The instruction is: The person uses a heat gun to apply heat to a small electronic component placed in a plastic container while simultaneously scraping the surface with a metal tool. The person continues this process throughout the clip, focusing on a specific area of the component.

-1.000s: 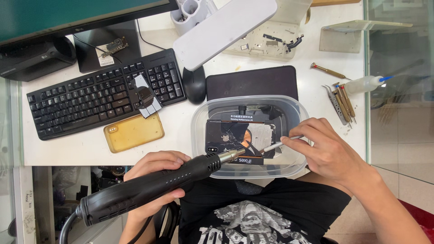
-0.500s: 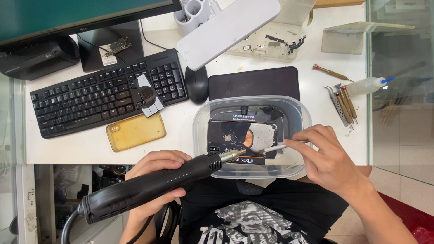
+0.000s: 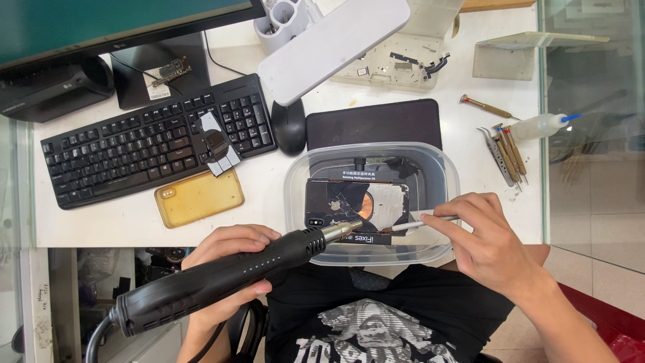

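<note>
My left hand (image 3: 225,269) grips a black hot-air gun (image 3: 222,275) whose metal nozzle points at a phone with a cracked, partly removed back (image 3: 356,202). The phone lies on a black holder inside a clear plastic tub (image 3: 302,202) at the desk's front edge. My right hand (image 3: 487,245) pinches a thin metal tool (image 3: 413,225), its tip against the phone's lower edge next to the nozzle.
A black keyboard (image 3: 134,151) with small parts on it, a yellow phone case (image 3: 199,197), a black mouse (image 3: 289,126) and a dark mat (image 3: 373,124) lie behind the tub. Screwdrivers and tweezers (image 3: 504,151) and a small squeeze bottle (image 3: 541,126) sit at right. A white lamp head (image 3: 332,44) hangs overhead.
Hardly anything moved: my right hand and its tool shifted slightly along the phone's lower edge. The hot-air gun stays aimed at the same spot.
</note>
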